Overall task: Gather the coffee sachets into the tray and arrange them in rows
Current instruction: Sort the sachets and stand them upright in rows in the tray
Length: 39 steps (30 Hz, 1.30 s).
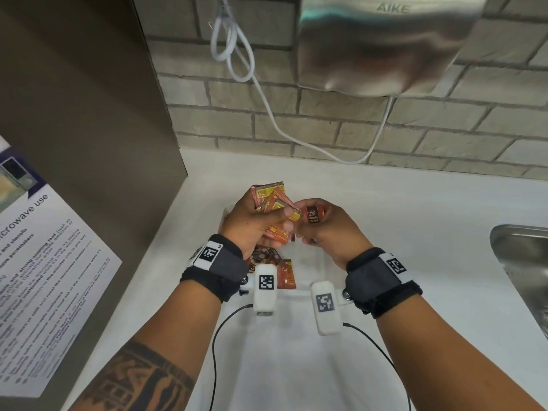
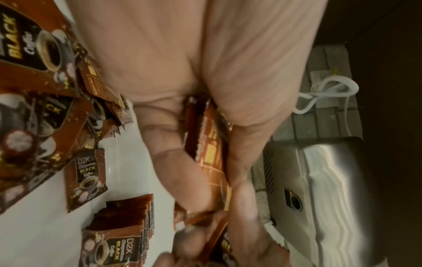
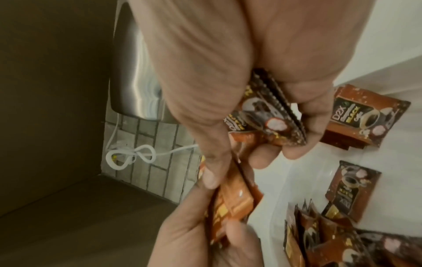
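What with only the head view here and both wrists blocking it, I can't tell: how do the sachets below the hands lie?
Observer: A neat stack lies flat, its top sachet face up with the D2X label showing.
Operator: Anything loose near it?
Observer: Yes, a single sachet lies flat and face up beside the stack.
Operator: Is the right grip on just one sachet?
Observer: No. The right wrist view shows the right hand pinching the held sachets, with at least two serrated edges side by side.
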Each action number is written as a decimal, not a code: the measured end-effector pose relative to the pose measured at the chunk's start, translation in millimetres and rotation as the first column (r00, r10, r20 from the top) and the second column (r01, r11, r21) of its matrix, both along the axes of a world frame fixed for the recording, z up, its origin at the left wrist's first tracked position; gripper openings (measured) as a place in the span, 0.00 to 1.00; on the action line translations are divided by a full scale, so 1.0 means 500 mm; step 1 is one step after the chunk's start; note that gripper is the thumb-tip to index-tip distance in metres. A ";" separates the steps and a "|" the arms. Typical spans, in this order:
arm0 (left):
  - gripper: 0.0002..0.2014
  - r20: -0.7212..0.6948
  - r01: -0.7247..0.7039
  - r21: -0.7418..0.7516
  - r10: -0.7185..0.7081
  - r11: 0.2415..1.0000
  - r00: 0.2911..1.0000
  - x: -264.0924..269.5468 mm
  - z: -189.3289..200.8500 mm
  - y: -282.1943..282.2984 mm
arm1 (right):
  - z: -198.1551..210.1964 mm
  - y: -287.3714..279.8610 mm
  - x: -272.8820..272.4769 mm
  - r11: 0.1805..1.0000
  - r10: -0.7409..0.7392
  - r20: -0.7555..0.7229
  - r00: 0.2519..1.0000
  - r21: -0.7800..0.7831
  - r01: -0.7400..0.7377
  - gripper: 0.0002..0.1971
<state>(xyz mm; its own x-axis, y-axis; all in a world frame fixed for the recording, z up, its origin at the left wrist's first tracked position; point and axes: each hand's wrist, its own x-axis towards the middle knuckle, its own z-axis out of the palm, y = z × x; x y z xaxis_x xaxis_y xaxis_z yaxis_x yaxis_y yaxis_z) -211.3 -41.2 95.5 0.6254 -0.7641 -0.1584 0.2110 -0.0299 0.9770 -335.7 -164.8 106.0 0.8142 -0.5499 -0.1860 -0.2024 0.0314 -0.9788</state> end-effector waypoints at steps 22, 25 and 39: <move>0.15 -0.303 -0.054 -0.080 0.027 0.995 0.953 0.014 0.000 -0.004 | -0.017 -0.002 -0.003 0.782 -0.120 0.205 0.971 -0.583 0.220 0.14; 0.19 -0.228 0.007 -0.081 -0.025 0.997 0.973 0.014 0.001 -0.005 | -0.031 -0.003 -0.004 0.771 -0.122 0.221 0.968 -0.593 0.233 0.16; 0.23 -0.101 -0.048 -0.108 0.037 0.993 0.994 0.013 -0.011 -0.020 | -0.003 -0.019 0.008 0.957 -0.127 0.128 0.984 0.276 0.088 0.26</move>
